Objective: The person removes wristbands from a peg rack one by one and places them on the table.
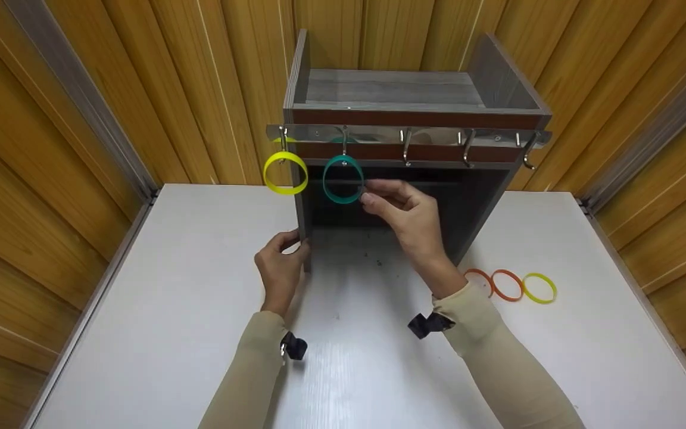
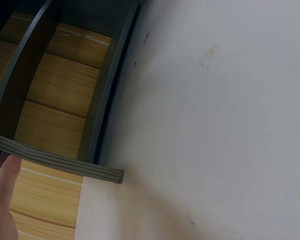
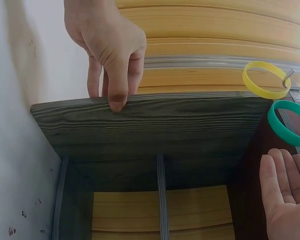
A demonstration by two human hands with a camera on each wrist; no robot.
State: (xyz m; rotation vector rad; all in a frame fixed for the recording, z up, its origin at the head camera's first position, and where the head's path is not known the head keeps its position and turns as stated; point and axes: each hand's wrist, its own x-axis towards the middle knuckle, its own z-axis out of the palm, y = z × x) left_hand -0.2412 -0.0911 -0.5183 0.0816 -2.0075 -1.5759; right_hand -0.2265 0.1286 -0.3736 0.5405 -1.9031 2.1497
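The teal wristband (image 1: pixel 343 202) hangs from the second hook of a metal hook rail (image 1: pixel 373 134). My right hand (image 1: pixel 409 217) pinches its right edge between thumb and finger; the right wrist view shows the teal wristband (image 3: pixel 282 131) by my thumb. On the leftmost hook hangs a yellow wristband (image 1: pixel 286 190). My left hand (image 1: pixel 280 265) grips the front edge of the left side panel of a grey wooden shelf unit (image 1: pixel 305 238). In the right wrist view, the left hand (image 3: pixel 110 55) has its thumb on one face of that panel and fingers behind.
Three hooks to the right carry nothing. Two orange wristbands (image 1: pixel 508 297) and a yellow-green wristband (image 1: pixel 539 302) lie on the white table (image 1: pixel 200 298) at the right, beyond my right forearm. Wood-patterned walls (image 1: pixel 39 149) stand at the back and both sides.
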